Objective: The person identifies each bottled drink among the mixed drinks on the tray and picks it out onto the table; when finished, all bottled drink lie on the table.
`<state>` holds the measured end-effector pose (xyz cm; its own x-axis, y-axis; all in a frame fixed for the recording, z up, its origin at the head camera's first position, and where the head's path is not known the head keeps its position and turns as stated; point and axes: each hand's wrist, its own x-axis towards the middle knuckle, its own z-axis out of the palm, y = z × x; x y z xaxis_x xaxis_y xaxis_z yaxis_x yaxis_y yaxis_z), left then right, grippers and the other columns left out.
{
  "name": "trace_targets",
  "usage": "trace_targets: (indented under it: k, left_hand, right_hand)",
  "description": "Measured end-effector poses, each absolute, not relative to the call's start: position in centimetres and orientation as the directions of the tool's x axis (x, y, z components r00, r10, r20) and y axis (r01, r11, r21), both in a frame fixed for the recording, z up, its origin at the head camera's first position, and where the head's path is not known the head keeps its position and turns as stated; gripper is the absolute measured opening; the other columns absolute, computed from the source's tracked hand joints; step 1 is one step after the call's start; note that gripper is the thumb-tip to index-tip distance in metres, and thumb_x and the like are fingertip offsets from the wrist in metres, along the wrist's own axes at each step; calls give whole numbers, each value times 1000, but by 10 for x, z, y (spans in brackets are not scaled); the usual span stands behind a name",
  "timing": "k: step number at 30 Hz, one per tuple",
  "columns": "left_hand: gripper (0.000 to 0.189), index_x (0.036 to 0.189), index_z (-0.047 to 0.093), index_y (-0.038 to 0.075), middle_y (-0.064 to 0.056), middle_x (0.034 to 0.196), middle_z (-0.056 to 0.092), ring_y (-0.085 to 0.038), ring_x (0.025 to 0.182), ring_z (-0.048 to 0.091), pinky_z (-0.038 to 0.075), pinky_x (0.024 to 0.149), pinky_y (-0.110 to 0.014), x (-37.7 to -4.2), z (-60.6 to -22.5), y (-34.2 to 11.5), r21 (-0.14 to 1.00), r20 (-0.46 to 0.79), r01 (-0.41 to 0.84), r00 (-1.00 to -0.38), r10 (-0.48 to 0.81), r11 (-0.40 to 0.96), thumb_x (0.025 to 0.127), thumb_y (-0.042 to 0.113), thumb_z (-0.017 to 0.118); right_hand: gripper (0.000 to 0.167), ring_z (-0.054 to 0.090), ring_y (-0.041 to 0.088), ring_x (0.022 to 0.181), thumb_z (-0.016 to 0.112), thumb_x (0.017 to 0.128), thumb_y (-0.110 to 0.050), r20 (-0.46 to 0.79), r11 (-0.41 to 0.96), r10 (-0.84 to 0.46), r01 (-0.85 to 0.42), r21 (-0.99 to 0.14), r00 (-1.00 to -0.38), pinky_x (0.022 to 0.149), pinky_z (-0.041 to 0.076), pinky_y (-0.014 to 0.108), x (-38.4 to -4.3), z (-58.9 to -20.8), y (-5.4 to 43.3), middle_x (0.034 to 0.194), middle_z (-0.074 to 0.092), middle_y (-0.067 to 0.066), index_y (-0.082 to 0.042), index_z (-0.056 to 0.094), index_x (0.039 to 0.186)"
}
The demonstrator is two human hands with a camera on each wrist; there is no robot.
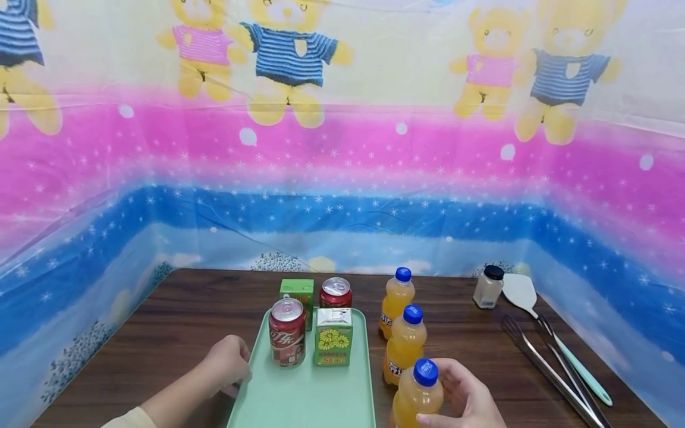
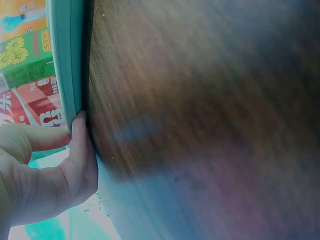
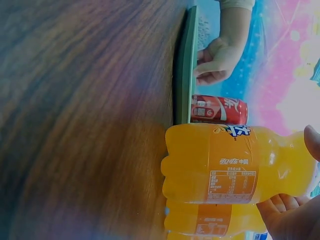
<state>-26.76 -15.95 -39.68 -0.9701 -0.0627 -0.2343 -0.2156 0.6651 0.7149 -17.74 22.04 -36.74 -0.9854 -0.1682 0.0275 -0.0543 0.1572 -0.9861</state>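
On the left side of the pale green tray (image 1: 305, 401), my left hand (image 1: 227, 359) pinches the rim between thumb and fingers (image 2: 80, 142). My right hand (image 1: 465, 395) holds the upper part of the nearest orange soda bottle (image 1: 414, 401), which has a blue cap and stands upright. Two more such bottles, a middle one (image 1: 405, 348) and a far one (image 1: 397, 300), line up behind it, right of the tray. A red cola can (image 1: 287, 333) and a green drink carton (image 1: 333, 346) stand on the tray. Behind them are another can (image 1: 336, 288) and carton (image 1: 297, 290), their bases hidden.
Toward the right of the dark wooden table (image 1: 176, 321) stand a black-lidded jar (image 1: 488, 288), a white-headed spatula (image 1: 519, 291) with a mint handle, and metal tongs (image 1: 556, 368). A printed cloth curtain (image 1: 332, 214) encloses the table's back and sides.
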Motion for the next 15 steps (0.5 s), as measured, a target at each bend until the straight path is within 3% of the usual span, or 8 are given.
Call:
trace_targets:
  k: [8, 15]
  left_hand:
    - [19, 84, 52, -6, -15, 77, 54, -23, 65, 60, 56, 48, -34, -267, -397, -160, 723, -230, -213, -971, -62, 658, 72, -13, 65]
    - [20, 86, 53, -7, -16, 77, 54, -23, 64, 61, 56, 48, -34, -266, -398, -160, 729, -228, -212, -972, -61, 651, 71, -13, 66]
  right_hand:
    - [65, 55, 32, 109, 79, 74, -15, 8, 154, -158, -33, -988, -987, 94, 46, 48, -180, -369, 223, 121, 56, 19, 4, 43, 125]
    - [62, 53, 32, 111, 75, 79, -15, 4, 165, -242, -45, -985, -970, 94, 45, 52, -185, -370, 230, 123, 54, 18, 4, 39, 126]
